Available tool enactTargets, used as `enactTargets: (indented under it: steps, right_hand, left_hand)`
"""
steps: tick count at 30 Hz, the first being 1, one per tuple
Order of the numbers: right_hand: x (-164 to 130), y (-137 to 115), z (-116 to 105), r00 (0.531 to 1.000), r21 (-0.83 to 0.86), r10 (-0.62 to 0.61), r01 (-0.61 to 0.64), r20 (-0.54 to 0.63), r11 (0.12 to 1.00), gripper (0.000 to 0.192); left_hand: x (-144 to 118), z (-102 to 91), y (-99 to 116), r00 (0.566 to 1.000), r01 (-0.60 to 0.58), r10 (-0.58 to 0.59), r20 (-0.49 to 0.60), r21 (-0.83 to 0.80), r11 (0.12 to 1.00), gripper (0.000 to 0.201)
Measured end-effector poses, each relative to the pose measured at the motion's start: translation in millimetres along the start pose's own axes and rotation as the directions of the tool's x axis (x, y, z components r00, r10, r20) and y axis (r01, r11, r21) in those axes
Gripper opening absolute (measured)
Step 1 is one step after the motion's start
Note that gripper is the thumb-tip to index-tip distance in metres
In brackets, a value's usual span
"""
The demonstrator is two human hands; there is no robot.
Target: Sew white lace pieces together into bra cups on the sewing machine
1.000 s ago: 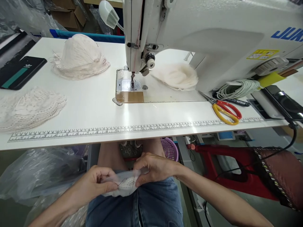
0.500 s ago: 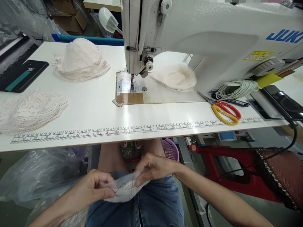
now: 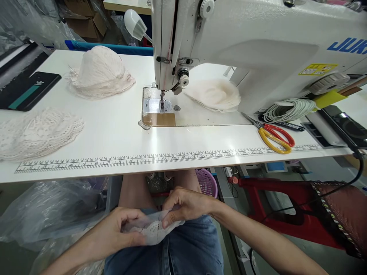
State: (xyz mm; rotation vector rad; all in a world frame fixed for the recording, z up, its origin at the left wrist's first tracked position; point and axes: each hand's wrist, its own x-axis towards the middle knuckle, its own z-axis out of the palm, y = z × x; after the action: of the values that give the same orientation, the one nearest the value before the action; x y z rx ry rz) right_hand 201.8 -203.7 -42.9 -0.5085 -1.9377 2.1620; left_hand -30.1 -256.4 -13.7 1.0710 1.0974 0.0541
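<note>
Over my lap, below the table's front edge, I hold a small white piece of lace-patterned fabric (image 3: 154,232) with a sheer layer on it. My left hand (image 3: 123,230) is closed on its left end, thumb in front and fingers behind. At the upper right of the piece, my right hand (image 3: 180,206) pinches the cloth between thumb and fingers. Part of the fabric is hidden by both hands. Above them stands a white sewing machine (image 3: 249,42), its presser foot (image 3: 162,101) over the needle plate with no cloth under it.
Lace pieces (image 3: 43,131) and a stack of cream cups (image 3: 99,72) lie on the left of the white table (image 3: 114,137). Pale cloth rounds (image 3: 215,95) sit under the machine arm. Scissors (image 3: 275,135), coiled cord (image 3: 288,110) and a black phone-like object (image 3: 31,91) also lie there.
My left hand has slid right along the fabric and wraps more of its end. The right hand keeps its pinch, and the fabric has shifted slightly right. The view has moved slightly.
</note>
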Motion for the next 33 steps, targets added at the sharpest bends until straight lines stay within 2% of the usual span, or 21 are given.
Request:
enactTargets:
  steps: [4,8,12,18,28,33]
  right_hand:
    - [-0.2,0.6,0.5,1.000,-0.077,-0.006,0.005,-0.010,0.997,0.027]
    - [-4.6,1.6,-0.8,0.999,-0.052,0.034,-0.033,0.007,0.998,0.036]
    - [-7.9,5.2,-2.5,0.999,-0.038,0.034,-0.033,0.031,0.999,0.038]
    - [-10.6,9.7,-5.3,0.999,-0.084,0.042,-0.040,0.013,0.996,0.034]
    - [-16.7,5.0,-3.2,0.984,0.059,0.173,-0.171,-0.033,0.984,0.031]
    - [-18.1,7.6,-0.7,0.978,0.115,0.204,-0.198,-0.041,0.973,0.030]
  left_hand:
    - [11.1,7.9,3.5,1.000,-0.027,0.027,0.005,-0.005,1.000,0.027]
    - [17.4,12.2,1.7,1.000,-0.023,0.023,-0.015,0.000,1.000,0.026]
    - [15.3,11.3,0.0,1.000,0.021,-0.020,0.007,-0.086,0.996,0.022]
    - [10.7,9.2,0.7,0.997,0.058,-0.061,-0.040,-0.077,0.995,0.020]
    - [11.0,7.3,-3.9,0.998,0.041,-0.046,-0.047,-0.101,0.994,0.018]
    - [9.3,9.5,-4.4,0.996,0.052,-0.059,-0.060,-0.107,0.993,0.018]
